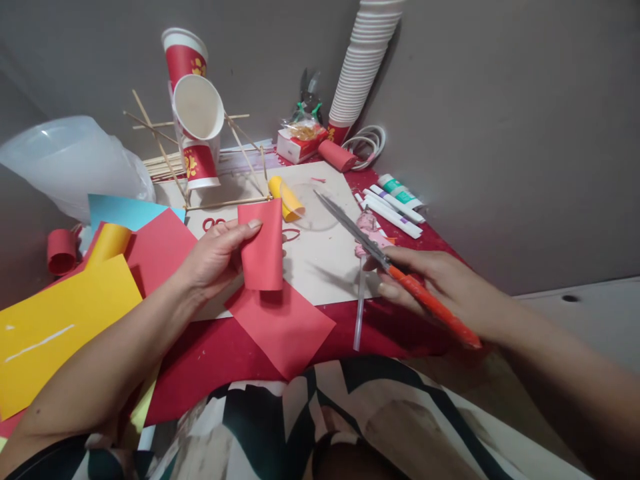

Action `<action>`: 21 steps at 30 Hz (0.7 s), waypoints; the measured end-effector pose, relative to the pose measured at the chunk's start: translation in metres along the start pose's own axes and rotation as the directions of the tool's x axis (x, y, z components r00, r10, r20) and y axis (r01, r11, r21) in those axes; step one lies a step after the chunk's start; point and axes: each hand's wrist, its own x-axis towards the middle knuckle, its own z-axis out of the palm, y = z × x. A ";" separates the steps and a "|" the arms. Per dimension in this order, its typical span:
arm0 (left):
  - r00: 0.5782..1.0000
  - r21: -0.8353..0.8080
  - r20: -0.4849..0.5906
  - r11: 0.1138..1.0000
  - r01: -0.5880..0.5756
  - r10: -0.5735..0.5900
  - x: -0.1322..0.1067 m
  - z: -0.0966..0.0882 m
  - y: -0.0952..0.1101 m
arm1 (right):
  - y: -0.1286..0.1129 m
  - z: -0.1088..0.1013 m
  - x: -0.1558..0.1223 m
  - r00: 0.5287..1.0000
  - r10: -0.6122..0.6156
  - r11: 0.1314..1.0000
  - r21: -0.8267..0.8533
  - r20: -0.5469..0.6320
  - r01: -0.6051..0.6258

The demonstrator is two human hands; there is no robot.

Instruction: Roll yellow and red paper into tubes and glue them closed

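Note:
My left hand [223,250] grips a curved piece of red paper [263,247], thumb on its near face and the other fingers behind it. My right hand [430,280] is closed round a pair of scissors [410,290] with orange handles. The long grey blades look closed and point up and to the left, apart from the paper. Below the held piece lies a flat red sheet [287,327] at the table's front edge. A yellow paper roll [286,199] rests on the pale board [320,277], beside a clear round disc [313,208].
A stick frame carrying paper cups [199,107] stands at the back left. Yellow paper [70,320] and a white plastic bag [75,160] lie left. Glue sticks [395,210], a red paper roll [337,155] and a leaning cup stack [363,60] are at the right and back.

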 end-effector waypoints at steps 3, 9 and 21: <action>0.998 0.099 0.033 0.993 -0.058 0.055 -0.001 -0.001 0.001 | -0.002 -0.001 0.001 0.999 -0.002 0.998 -0.068 0.044 0.005; 0.972 0.366 0.096 0.900 -0.236 0.216 -0.009 0.004 0.002 | -0.005 -0.002 0.001 0.999 -0.031 0.986 -0.165 0.012 0.033; 0.911 0.578 0.150 0.714 -0.396 0.384 -0.015 0.009 -0.002 | -0.017 -0.009 0.004 0.989 0.140 0.949 -0.291 0.056 -0.118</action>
